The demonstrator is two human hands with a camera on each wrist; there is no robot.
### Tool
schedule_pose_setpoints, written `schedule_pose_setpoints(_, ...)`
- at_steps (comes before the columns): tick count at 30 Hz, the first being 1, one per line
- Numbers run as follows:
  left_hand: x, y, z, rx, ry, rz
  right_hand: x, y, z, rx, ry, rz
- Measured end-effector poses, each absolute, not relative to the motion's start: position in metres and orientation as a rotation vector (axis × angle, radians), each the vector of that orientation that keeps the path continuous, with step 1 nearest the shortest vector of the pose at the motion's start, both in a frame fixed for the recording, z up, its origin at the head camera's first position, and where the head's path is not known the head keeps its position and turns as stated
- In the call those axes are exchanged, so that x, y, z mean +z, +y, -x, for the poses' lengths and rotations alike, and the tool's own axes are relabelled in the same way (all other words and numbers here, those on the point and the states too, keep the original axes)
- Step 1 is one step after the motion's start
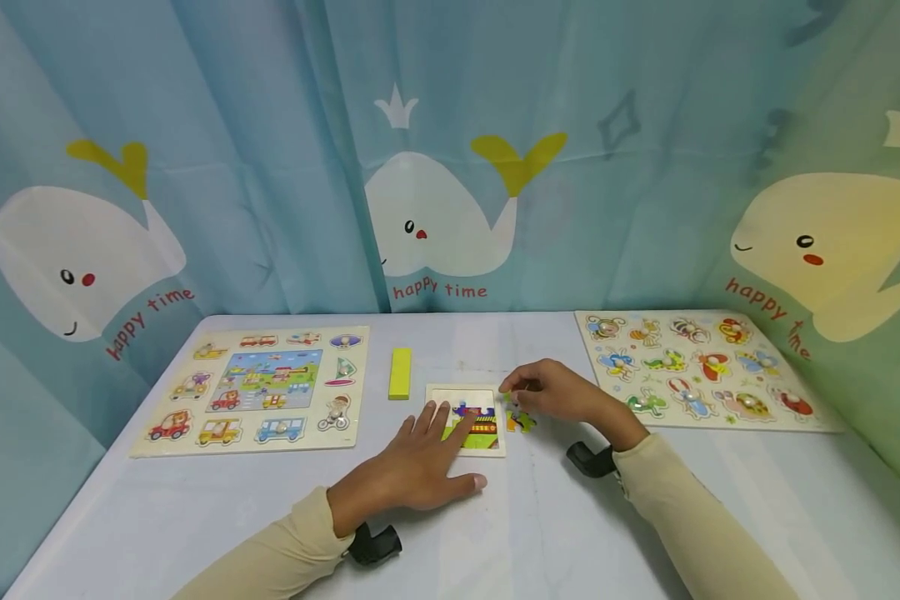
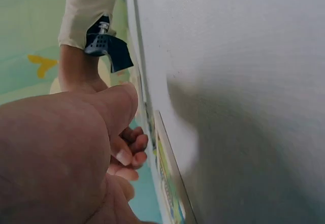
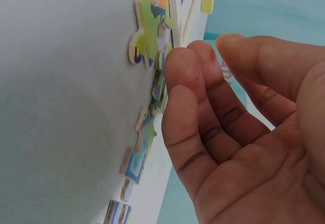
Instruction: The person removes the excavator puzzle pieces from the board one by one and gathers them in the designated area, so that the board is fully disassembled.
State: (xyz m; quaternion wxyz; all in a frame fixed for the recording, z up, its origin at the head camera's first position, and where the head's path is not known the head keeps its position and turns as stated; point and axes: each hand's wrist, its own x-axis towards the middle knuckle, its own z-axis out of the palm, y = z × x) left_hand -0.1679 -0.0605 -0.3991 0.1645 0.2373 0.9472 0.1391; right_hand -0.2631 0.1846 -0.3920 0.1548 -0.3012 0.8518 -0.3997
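My left hand [image 1: 420, 467] lies with spread fingers over a small wooden jigsaw tray [image 1: 504, 442], its fingertips on the tray. Part of a colourful picture shows inside, a purple and yellow shape above green. Just right of the tray, my right hand [image 1: 551, 392] hovers over loose jigsaw pieces [image 1: 522, 422], fingers loosely bent. In the right wrist view, a green piece [image 3: 147, 28] and several others lie on the table below the fingertips [image 3: 185, 64]. No piece shows between thumb and fingers there, though the index fingertip is hidden.
A yellow block [image 1: 400, 375] lies behind the tray's left side. A vehicle knob puzzle board [image 1: 183, 337] lies at the left, and an insect knob puzzle board [image 1: 596, 321] at the back right. A whale-print curtain [image 1: 292, 208] hangs behind the white table [image 1: 487, 550].
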Motion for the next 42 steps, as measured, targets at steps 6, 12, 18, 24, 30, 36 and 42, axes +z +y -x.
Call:
schedule_pose_setpoints(6, -0.398, -0.053, 0.167, 0.402, 2.713, -0.635, -0.394, 0.181, 0.264, -1.160, 2.430, 0.864)
schedule_pose_setpoints(12, -0.398, -0.041, 0.167, 0.366, 2.734, -0.561, -0.396, 0.179, 0.262, -1.155, 2.432, 0.845)
schedule_pose_setpoints(18, -0.399, -0.036, 0.168, 0.267, 2.770, -0.541, -0.397, 0.177, 0.262, -1.158, 2.429, 0.849)
schedule_pose_setpoints(24, -0.403, -0.040, 0.170, 0.230, 2.773, -0.613, -0.398, 0.176, 0.262, -1.168, 2.449, 0.857)
schedule_pose_setpoints(30, -0.406, -0.043, 0.171, 0.255, 2.765, -0.603, -0.393, 0.169, 0.261, -1.177, 2.493, 0.904)
schedule_pose_setpoints(36, -0.403, -0.043, 0.168, 0.243, 2.758, -0.607, -0.391, 0.158, 0.262, -1.153, 2.539, 0.953)
schedule_pose_setpoints(42, -0.401, -0.044, 0.169, 0.226, 2.752, -0.624, -0.395, 0.150, 0.264, -1.126, 2.525, 0.976)
